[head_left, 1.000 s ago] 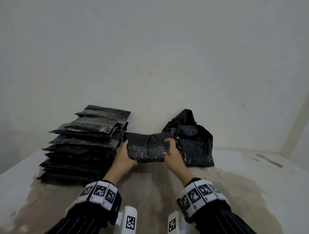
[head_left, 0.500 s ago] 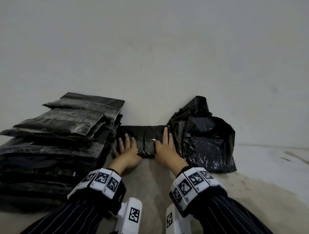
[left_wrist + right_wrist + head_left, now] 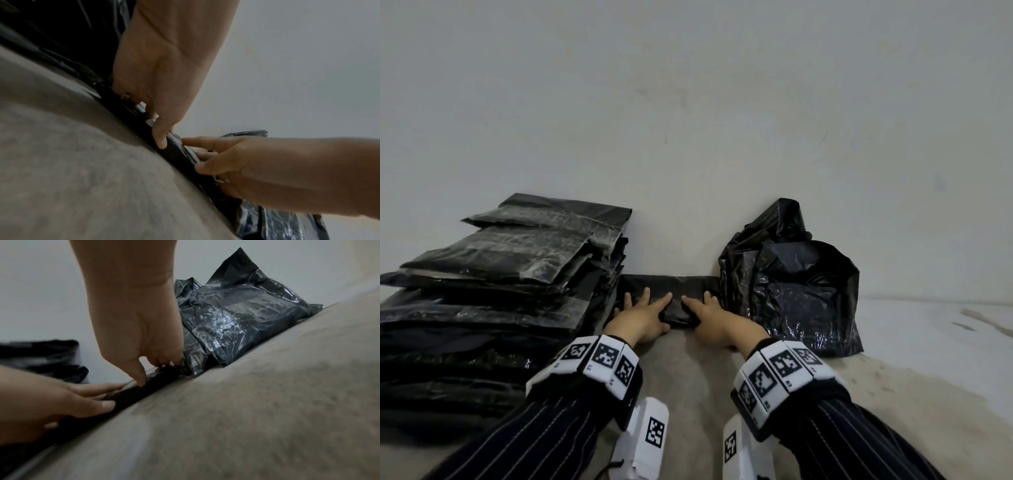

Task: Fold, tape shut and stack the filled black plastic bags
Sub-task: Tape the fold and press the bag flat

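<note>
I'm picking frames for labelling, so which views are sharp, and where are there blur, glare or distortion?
Head view: dim, fairly sharp, wide-angle bending at the edges; the stack is nearly featureless in shadow. Left wrist view: soft, the left hand large and close, floor blurred. Right wrist view: glare on the loose bag, motion blur on the floor and the left hand.

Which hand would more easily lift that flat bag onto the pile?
Probably the left hand: the stack of bags lies directly beside it, while the right hand sits on the flat bag's far end.
</note>
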